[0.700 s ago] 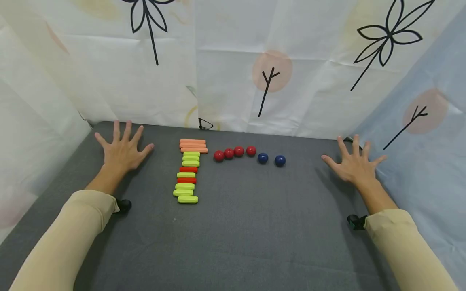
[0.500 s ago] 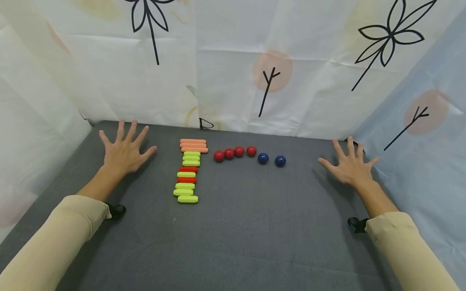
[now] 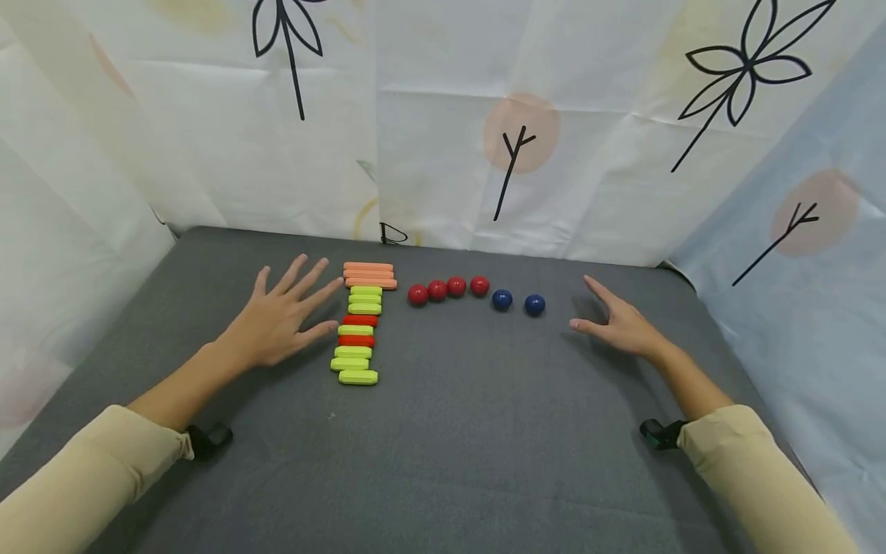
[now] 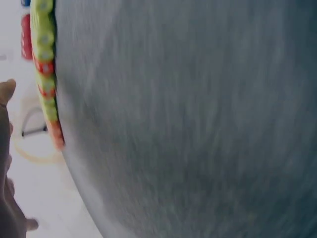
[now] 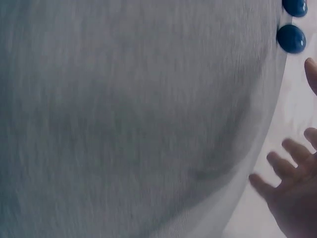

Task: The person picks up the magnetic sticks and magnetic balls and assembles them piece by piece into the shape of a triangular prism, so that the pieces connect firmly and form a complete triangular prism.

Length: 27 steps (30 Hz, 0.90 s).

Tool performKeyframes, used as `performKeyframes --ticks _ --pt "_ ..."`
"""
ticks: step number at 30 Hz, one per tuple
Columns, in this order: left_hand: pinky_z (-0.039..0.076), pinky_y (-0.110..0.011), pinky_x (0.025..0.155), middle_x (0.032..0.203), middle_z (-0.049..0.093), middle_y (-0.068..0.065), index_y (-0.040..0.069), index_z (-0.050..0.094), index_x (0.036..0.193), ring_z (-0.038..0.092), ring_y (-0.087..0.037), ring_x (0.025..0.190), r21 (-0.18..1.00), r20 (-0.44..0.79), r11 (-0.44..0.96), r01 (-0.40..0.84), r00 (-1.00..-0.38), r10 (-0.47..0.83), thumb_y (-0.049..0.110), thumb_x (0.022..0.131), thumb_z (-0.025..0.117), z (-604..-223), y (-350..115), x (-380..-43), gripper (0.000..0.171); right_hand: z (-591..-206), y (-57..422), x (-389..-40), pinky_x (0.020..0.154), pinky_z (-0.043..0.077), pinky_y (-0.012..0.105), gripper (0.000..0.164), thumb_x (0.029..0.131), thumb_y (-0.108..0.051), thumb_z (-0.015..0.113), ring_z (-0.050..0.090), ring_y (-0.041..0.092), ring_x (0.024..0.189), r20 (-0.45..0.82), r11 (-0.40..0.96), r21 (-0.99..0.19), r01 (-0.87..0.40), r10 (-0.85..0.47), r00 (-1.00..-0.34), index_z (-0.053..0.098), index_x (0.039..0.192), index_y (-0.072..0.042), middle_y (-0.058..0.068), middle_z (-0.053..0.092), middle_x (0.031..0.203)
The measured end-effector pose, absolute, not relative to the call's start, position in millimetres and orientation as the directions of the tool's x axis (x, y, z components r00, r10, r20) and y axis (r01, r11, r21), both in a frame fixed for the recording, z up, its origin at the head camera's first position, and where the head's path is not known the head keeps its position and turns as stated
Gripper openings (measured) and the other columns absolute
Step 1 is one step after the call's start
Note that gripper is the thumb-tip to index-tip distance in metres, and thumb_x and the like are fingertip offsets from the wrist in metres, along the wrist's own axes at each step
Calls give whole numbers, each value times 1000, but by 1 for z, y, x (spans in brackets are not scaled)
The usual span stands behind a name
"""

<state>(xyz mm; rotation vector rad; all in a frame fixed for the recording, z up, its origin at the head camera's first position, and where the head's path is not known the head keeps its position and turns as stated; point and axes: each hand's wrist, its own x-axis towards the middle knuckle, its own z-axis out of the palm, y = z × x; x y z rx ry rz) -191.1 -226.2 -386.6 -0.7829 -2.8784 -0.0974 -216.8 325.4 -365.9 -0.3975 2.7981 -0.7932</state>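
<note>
Orange sticks [image 3: 369,274], three of them, lie just past the fingertips of my left hand [image 3: 273,327] in the head view. From there toward me run seven yellow-green sticks [image 3: 364,300], with two red sticks [image 3: 360,321] set among them, level with my left thumb. Those left fingers are spread and relaxed, clasping nothing. Between the sticks and my right hand [image 3: 626,327] come four red balls [image 3: 438,291], then two blue balls [image 3: 502,300], the nearest to that hand. Only my right thumb and forefinger stand out clearly there, parted and released.

My left wrist view gives the sticks side-on, low and blurred, with a gap between them and my thumb; the red balls merge into one smear behind.

My right wrist view shows what my head view hides: the other right fingers, fanned out loosely, with the blue balls apart from my thumb.

Beneath both hands, grey cloth covers the desk [image 3: 443,446]. Beyond my fingers hang pale fabric sheets [image 3: 443,169] bearing black plant drawings [image 3: 747,66], bluish to the right of my right hand. Beige sleeves [image 3: 90,477] end behind my wrists, near black wrist devices [image 3: 662,435].
</note>
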Motion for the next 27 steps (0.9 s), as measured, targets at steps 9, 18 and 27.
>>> performKeyframes --ticks 9,18,27 --pt "17 -75 106 164 20 -11 21 44 151 6 -39 151 500 50 680 537 -801 596 49 92 65 -388 -206 -170 69 -376 309 -220 108 31 61 76 96 -18 68 35 43 141 -58 628 -747 -217 -387 -920 25 156 -1 28 39 151" --pt "21 -75 105 155 39 -10 26 74 115 12 -40 149 725 80 487 487 -762 642 33 80 85 -397 -207 -164 38 -378 283 -224 107 35 59 72 97 -19 66 41 42 136 -74 561 -818 -126 -320 -945 27 155 -2 27 41 150" --pt "24 -72 106 151 41 -11 31 74 104 21 -40 145 693 66 520 500 -762 644 23 76 88 -401 -208 -160 32 -388 271 -233 104 40 58 66 97 -24 67 48 42 131 -45 586 -800 -130 -275 -961 36 152 -2 25 46 147"
